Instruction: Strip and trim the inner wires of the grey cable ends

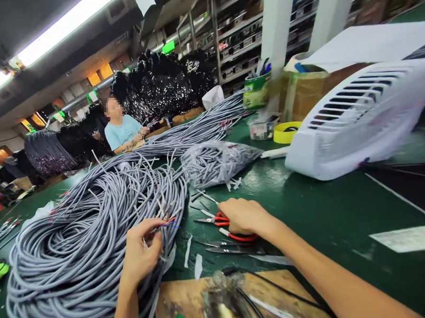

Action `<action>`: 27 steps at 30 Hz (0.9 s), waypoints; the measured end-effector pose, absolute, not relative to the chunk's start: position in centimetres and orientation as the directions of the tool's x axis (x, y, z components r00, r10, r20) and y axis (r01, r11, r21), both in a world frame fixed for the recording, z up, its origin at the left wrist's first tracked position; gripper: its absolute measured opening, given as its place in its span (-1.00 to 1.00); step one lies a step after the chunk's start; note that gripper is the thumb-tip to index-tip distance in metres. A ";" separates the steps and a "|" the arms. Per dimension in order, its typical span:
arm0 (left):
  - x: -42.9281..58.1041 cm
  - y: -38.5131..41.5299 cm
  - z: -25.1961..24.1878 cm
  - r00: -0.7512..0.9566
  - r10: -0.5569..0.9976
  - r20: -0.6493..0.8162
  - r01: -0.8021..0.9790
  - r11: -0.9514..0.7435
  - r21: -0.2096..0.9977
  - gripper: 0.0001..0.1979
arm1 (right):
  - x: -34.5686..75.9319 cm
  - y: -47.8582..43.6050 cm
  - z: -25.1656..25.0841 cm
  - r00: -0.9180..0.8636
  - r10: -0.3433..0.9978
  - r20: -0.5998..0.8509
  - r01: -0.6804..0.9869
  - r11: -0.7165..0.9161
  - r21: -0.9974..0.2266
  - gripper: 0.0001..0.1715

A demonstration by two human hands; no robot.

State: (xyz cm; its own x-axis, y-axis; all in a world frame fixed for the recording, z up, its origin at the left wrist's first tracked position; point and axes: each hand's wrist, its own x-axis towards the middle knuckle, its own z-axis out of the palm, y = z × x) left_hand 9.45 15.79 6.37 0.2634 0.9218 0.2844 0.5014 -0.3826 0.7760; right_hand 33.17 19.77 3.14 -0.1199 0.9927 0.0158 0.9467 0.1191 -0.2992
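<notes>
My left hand (142, 250) is closed in a pinch on a grey cable's stripped end, where thin red and blue wires (171, 221) stick out past the fingertips. Beside and partly beneath it lies a big coil of grey cables (94, 217). My right hand (242, 216) is curled over small red-handled pliers (219, 219), whose silver jaws point left on the table. A thin white strip (207, 196) reaches to its fingertips; whether they grip it too is unclear. Below that hand lie a curved red handle (238, 237) and dark metal blades (224, 250).
A stained wooden board (184, 293) with black cords lies in front of me. Beyond my hands is a plastic bag of cable pieces (216, 163). A white fan-like casing (353, 123), yellow tape (285, 132) and a green can (257, 91) stand right. A person (123, 130) sits across the table.
</notes>
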 end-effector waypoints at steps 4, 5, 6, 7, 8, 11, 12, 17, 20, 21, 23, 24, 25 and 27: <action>8.4 15.7 6.8 0.440 0.882 0.170 0.537 -0.409 0.738 -0.60 | 33.6 19.6 4.3 -0.088 0.996 0.018 0.957 0.090 -0.276 -0.85; 8.3 15.7 6.9 0.464 0.872 0.158 0.534 -0.417 0.735 -0.59 | 33.6 19.6 4.5 -0.092 0.995 0.046 0.946 0.102 -0.308 -0.86; 8.2 15.7 7.0 0.466 0.868 0.169 0.528 -0.427 0.734 -0.62 | 33.5 19.6 4.6 -0.104 0.991 0.085 0.917 0.129 -0.378 -0.87; 8.1 15.7 7.0 0.450 0.870 0.200 0.517 -0.437 0.736 -0.66 | 33.2 19.6 4.6 -0.125 0.983 0.134 0.859 0.175 -0.480 -0.88; 8.1 15.7 7.0 0.422 0.874 0.242 0.500 -0.447 0.742 -0.71 | 32.8 19.5 4.5 -0.147 0.970 0.192 0.768 0.235 -0.596 -0.89; 8.4 15.5 6.9 0.312 0.878 0.363 0.405 -0.468 0.785 -0.84 | 30.8 18.9 4.3 -0.192 0.911 0.364 0.440 0.412 -0.798 -0.90; 8.5 15.5 6.8 0.274 0.877 0.394 0.377 -0.475 0.795 -0.87 | 30.1 18.6 4.3 -0.203 0.892 0.404 0.399 0.452 -0.798 -0.90; 8.9 14.9 6.4 0.213 0.809 0.549 0.451 -0.579 0.679 -0.75 | 28.3 17.2 4.6 -0.266 0.811 0.521 0.424 0.584 -0.692 -0.82; 9.1 14.7 6.4 0.248 0.765 0.594 0.493 -0.628 0.602 -0.70 | 28.2 16.9 4.6 -0.323 0.779 0.537 0.413 0.627 -0.661 -0.83; 9.1 14.7 6.3 0.259 0.760 0.596 0.501 -0.634 0.589 -0.70 | 28.2 16.9 4.5 -0.345 0.770 0.537 0.412 0.638 -0.651 -0.84; 9.3 14.7 6.2 0.287 0.753 0.592 0.521 -0.641 0.563 -0.69 | 28.2 16.9 4.3 -0.386 0.754 0.531 0.412 0.656 -0.633 -0.84; 9.4 14.7 6.2 0.300 0.751 0.589 0.531 -0.644 0.551 -0.69 | 28.1 16.9 4.2 -0.401 0.750 0.526 0.413 0.661 -0.627 -0.86; 9.4 14.7 6.1 0.310 0.749 0.586 0.538 -0.646 0.541 -0.68 | 28.1 16.9 4.0 -0.414 0.747 0.521 0.415 0.664 -0.622 -0.87; 9.5 14.8 6.0 0.317 0.753 0.577 0.546 -0.642 0.539 -0.69 | 28.1 16.8 3.8 -0.420 0.744 0.519 0.427 0.667 -0.610 -0.91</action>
State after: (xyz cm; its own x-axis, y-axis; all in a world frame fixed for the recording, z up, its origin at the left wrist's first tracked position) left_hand 9.50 14.79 5.98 0.3165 0.7533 0.5765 0.5458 -0.6417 0.5388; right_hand 28.12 16.83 3.85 -0.4200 0.7443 0.5192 0.4273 0.6670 -0.6104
